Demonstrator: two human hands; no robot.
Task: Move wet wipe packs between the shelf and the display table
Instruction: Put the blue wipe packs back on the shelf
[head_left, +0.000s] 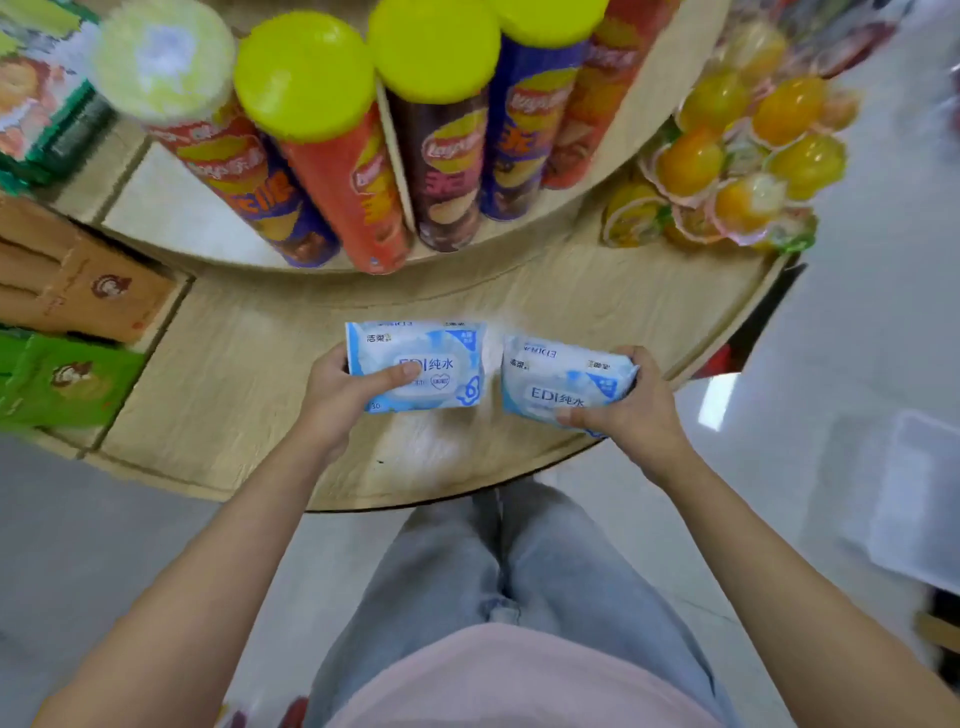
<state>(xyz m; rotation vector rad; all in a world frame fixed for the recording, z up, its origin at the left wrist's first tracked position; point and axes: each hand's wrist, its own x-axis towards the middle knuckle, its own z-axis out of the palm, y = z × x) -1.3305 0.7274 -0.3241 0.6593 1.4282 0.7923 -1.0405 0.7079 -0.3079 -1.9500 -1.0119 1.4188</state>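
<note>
Two blue-and-white wet wipe packs sit side by side over the lower tier of a round wooden display table (249, 395). My left hand (343, 395) grips the left pack (431, 358) at its left end, thumb on top. My right hand (628, 405) grips the right pack (556, 379) at its right end, thumb on its near edge. Whether the packs rest on the wood or hover just above it I cannot tell.
Tall chip cans (337, 171) with yellow lids stand on the table's raised middle tier. Jelly cups (737, 166) are piled at the right, brown (83, 280) and green boxes (62, 379) at the left. A white bin (909, 499) stands on the floor at the right.
</note>
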